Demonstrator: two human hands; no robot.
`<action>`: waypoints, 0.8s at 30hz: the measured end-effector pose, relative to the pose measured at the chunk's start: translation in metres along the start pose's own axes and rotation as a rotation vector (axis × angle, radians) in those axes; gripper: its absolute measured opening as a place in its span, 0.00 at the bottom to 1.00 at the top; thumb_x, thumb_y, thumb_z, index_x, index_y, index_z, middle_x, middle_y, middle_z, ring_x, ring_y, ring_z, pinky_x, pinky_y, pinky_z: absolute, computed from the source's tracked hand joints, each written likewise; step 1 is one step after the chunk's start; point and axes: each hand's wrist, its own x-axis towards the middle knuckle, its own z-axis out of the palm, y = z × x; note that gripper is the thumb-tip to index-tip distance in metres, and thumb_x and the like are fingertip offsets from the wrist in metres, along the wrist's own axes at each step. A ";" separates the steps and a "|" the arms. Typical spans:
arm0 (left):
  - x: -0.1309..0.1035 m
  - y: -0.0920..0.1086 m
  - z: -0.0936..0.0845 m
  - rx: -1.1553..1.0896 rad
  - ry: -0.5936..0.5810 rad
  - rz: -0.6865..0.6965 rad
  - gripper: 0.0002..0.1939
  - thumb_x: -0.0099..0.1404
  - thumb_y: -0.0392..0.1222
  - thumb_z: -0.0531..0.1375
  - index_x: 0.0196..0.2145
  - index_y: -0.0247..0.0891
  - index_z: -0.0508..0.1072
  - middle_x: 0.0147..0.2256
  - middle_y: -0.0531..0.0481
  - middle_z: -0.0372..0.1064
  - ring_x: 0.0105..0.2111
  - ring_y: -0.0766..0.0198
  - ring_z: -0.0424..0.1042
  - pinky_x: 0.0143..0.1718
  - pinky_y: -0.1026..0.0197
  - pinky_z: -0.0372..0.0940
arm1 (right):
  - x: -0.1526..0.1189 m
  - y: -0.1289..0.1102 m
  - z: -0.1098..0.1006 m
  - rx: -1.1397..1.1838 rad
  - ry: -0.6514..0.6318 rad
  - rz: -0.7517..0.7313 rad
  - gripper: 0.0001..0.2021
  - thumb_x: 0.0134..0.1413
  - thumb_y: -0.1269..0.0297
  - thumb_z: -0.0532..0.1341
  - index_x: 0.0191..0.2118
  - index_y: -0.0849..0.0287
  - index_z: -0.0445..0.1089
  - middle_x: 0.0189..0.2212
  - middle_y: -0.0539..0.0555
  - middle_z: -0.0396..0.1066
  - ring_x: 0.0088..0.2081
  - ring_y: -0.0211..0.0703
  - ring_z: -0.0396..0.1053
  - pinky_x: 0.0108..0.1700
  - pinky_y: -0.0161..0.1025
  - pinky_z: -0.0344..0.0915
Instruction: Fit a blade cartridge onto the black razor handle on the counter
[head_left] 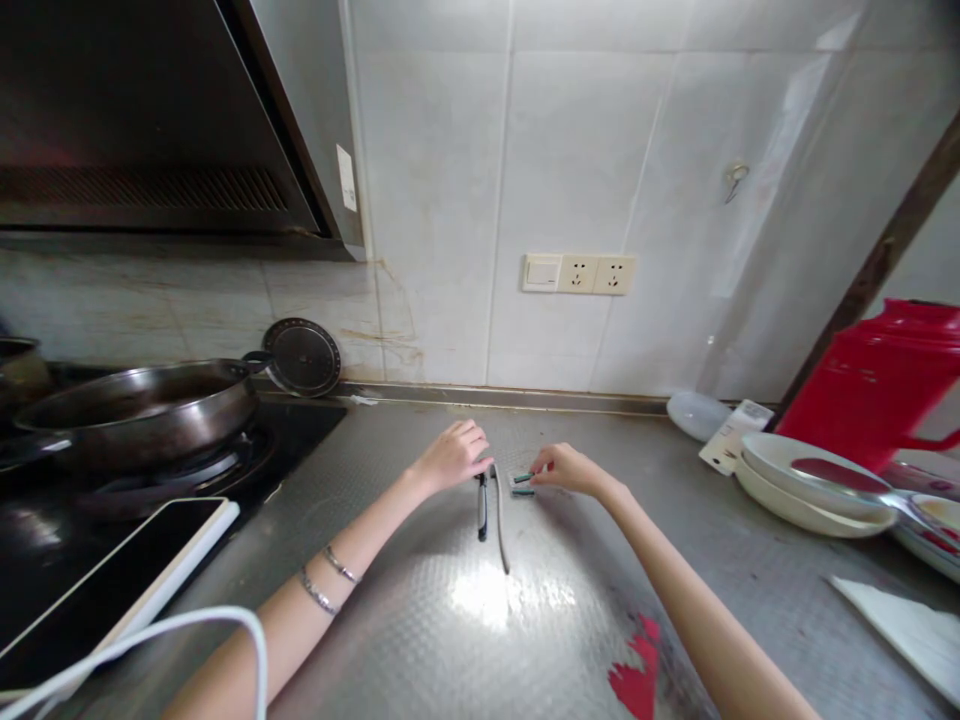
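My left hand (454,455) is at the middle of the metal counter, its fingers bent and close together. Its fingertips meet the upper end of a slim black and silver pen-like tool (482,512). Just right of that tool lies a thin grey cord-like strip (502,535) with a dark upper end. My right hand (566,468) pinches the end of a small dark green stick (522,478). A second dark green stick (523,492) lies just below it, on what looks like a small clear or pale piece. The exact kind of these small items is too small to tell.
On the left are a stove (300,425) with a steel pan (142,410), and a white-edged device (112,590) with a white cable (251,625). Stacked dishes (795,500) and a red jug (870,390) stand right. Red scraps (641,675) mark the counter (390,640) near the front.
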 end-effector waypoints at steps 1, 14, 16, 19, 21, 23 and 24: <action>0.000 0.000 0.000 -0.002 -0.002 0.000 0.12 0.63 0.45 0.53 0.34 0.33 0.72 0.35 0.46 0.68 0.39 0.60 0.63 0.43 0.58 0.59 | 0.001 0.000 0.002 -0.013 -0.002 0.007 0.11 0.42 0.59 0.63 0.32 0.57 0.77 0.28 0.53 0.75 0.29 0.40 0.68 0.31 0.31 0.59; -0.002 -0.001 0.003 -0.036 -0.013 -0.012 0.12 0.63 0.44 0.53 0.33 0.33 0.72 0.34 0.45 0.68 0.39 0.60 0.64 0.41 0.58 0.59 | 0.001 -0.006 0.009 -0.047 -0.022 -0.006 0.10 0.42 0.59 0.62 0.32 0.54 0.77 0.29 0.51 0.75 0.29 0.39 0.68 0.28 0.30 0.57; -0.002 -0.001 0.003 -0.034 -0.014 -0.011 0.12 0.63 0.44 0.53 0.33 0.33 0.72 0.34 0.45 0.68 0.39 0.60 0.64 0.42 0.58 0.59 | 0.002 -0.006 0.009 -0.046 -0.022 -0.001 0.10 0.41 0.59 0.62 0.32 0.55 0.77 0.29 0.52 0.75 0.29 0.39 0.68 0.29 0.31 0.58; -0.002 -0.001 0.003 -0.020 -0.021 -0.013 0.12 0.63 0.44 0.54 0.33 0.34 0.72 0.33 0.45 0.69 0.39 0.60 0.64 0.41 0.58 0.59 | 0.002 -0.006 0.008 -0.032 -0.005 0.014 0.10 0.41 0.60 0.62 0.32 0.56 0.77 0.29 0.52 0.75 0.29 0.40 0.69 0.29 0.31 0.58; -0.001 0.000 0.002 0.004 -0.026 -0.035 0.12 0.63 0.44 0.53 0.33 0.34 0.72 0.33 0.45 0.69 0.38 0.60 0.64 0.40 0.58 0.59 | 0.001 -0.006 0.006 -0.016 0.013 0.003 0.10 0.43 0.60 0.61 0.32 0.57 0.77 0.29 0.52 0.75 0.30 0.40 0.69 0.30 0.32 0.59; -0.001 0.001 0.001 0.022 -0.029 -0.086 0.12 0.63 0.44 0.53 0.32 0.34 0.72 0.32 0.45 0.69 0.38 0.60 0.64 0.39 0.59 0.60 | 0.001 -0.007 0.002 0.002 0.036 -0.019 0.10 0.46 0.60 0.60 0.31 0.58 0.76 0.28 0.52 0.75 0.29 0.39 0.69 0.31 0.32 0.59; 0.000 0.001 0.000 0.022 -0.028 -0.119 0.12 0.63 0.43 0.53 0.31 0.34 0.72 0.32 0.45 0.69 0.37 0.60 0.64 0.39 0.59 0.60 | 0.000 -0.008 -0.001 0.009 0.055 -0.031 0.10 0.47 0.60 0.59 0.31 0.58 0.76 0.28 0.52 0.75 0.29 0.39 0.69 0.31 0.32 0.59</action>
